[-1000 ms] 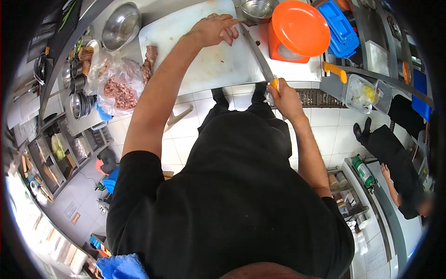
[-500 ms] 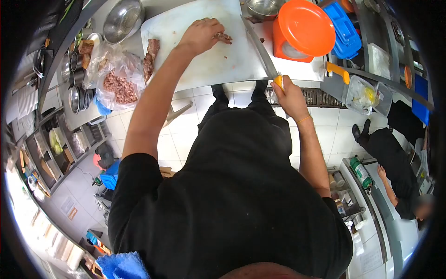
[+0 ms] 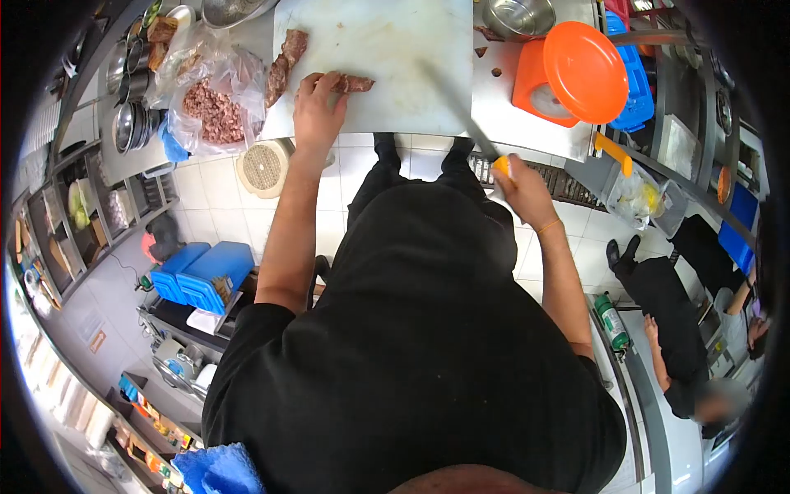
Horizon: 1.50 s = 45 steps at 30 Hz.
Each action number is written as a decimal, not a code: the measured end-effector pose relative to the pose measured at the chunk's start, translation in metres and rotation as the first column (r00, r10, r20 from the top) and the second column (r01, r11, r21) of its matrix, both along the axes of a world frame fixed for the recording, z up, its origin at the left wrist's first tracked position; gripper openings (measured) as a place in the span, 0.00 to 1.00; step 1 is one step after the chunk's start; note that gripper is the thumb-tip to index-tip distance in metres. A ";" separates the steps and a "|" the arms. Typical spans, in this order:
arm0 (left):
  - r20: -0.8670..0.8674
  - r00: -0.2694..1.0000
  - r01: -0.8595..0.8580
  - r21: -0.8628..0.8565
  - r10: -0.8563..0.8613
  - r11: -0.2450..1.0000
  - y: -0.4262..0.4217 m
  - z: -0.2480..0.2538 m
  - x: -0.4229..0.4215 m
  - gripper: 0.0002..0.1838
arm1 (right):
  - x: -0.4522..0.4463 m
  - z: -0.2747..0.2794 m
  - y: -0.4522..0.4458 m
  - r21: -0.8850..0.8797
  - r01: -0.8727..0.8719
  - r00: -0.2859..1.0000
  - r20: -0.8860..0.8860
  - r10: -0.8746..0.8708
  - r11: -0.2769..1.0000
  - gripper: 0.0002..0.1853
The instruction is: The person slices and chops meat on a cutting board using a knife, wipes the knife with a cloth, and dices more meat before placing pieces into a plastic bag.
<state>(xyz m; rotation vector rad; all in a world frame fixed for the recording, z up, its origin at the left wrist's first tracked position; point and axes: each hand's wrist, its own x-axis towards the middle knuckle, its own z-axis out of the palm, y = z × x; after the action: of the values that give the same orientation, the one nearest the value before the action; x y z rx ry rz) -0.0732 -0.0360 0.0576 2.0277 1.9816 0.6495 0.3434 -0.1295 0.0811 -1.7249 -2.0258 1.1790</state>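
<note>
My left hand [image 3: 318, 107] is closed over the left end of a strip of brown-red meat [image 3: 355, 84], which lies on the white cutting board [image 3: 387, 37]. A second, longer strip of meat [image 3: 286, 67] rests near the board's left edge, just beyond my fingers. My right hand [image 3: 527, 193] grips the yellow handle of a long knife [image 3: 462, 114]. Its blade is slightly blurred and points up and left over the board's right part, apart from the meat. Left of the board, an opened clear plastic bag [image 3: 177, 103] holds diced meat [image 3: 216, 114].
An orange scale [image 3: 543, 90] with a round orange pan [image 3: 584, 72] stands right of the board, beside a metal bowl [image 3: 518, 16]. A yellow handle [image 3: 614, 155] juts from the counter's right end. Another person [image 3: 671, 321] is at the far right.
My left hand has moved left and nearer to me with the meat strip. The knife has swung off the board's right edge to lie over it. The view has shifted.
</note>
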 end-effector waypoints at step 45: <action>0.159 0.986 0.054 -0.014 -0.051 0.998 0.048 -0.013 0.043 0.12 | -0.084 0.094 0.063 -0.020 -0.298 0.850 0.449 0.275 0.954 0.16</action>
<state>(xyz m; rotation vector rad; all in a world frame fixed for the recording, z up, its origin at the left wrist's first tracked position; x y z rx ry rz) -0.0303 0.0117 0.0445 1.9454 1.8311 0.7537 0.2592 -0.0663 0.1755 -1.8463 -2.6374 0.8416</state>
